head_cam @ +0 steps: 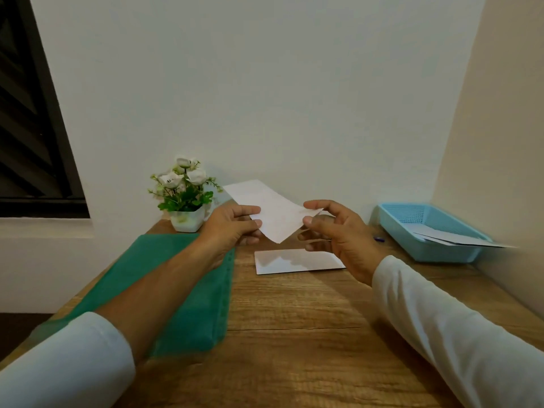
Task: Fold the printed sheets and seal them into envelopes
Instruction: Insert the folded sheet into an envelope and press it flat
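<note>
A white sheet of paper (pixel 272 209) is held up in the air above the wooden desk (pixel 294 334), tilted away from me. My left hand (pixel 232 228) pinches its near left edge between thumb and fingers. My right hand (pixel 338 234) pinches its right corner. A white envelope (pixel 297 261) lies flat on the desk just below the sheet, between my two hands.
A green plastic folder (pixel 182 290) lies on the desk's left side under my left forearm. A small white pot of artificial flowers (pixel 185 198) stands at the back left. A light blue basket (pixel 432 231) holding envelopes sits at the back right, a purple object (pixel 379 239) beside it.
</note>
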